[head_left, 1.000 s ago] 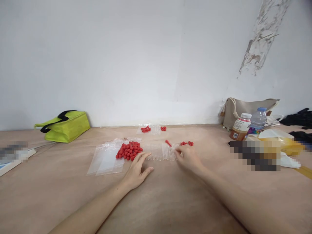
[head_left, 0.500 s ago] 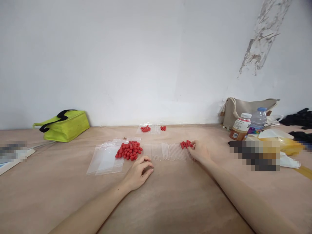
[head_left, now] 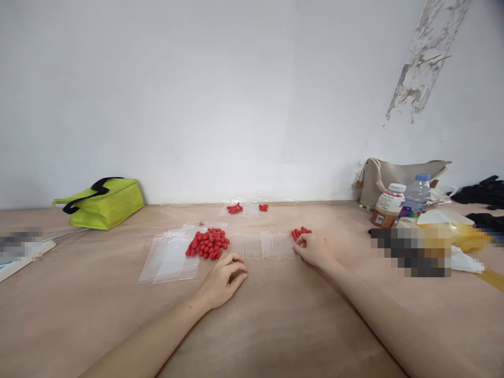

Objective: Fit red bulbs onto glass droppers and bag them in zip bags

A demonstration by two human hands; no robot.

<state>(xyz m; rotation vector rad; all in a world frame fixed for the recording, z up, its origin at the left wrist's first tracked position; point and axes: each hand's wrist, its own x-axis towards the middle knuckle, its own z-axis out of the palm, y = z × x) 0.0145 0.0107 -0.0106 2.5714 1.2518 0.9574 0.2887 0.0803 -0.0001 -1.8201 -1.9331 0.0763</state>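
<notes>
My left hand [head_left: 224, 280] rests on the table with its fingers curved and the thumb apart, holding nothing. It is just below a pile of red, rounded rubber-like pieces [head_left: 207, 243]. To the right of that pile lies a row of thin clear tubes or sticks [head_left: 263, 245], side by side. At the right end of the row is my right hand [head_left: 315, 250], fingertips bent down and close together against the outermost clear pieces. Whatever they pinch is too small to make out. A smaller group of red pieces [head_left: 301, 231] sits just behind these fingers, partly hidden.
Clear zip bags [head_left: 173, 260] lie left of the red pile. Near the wall are a filled clear bag [head_left: 251, 209] and a lime-green bag [head_left: 108, 205]. On the right stand a drink bottle [head_left: 389, 206], a water bottle [head_left: 418, 193] and a beige bag [head_left: 401, 170].
My right hand has moved slightly left and nearer me, from the small red group to the end of the clear row. The left hand stays in place.
</notes>
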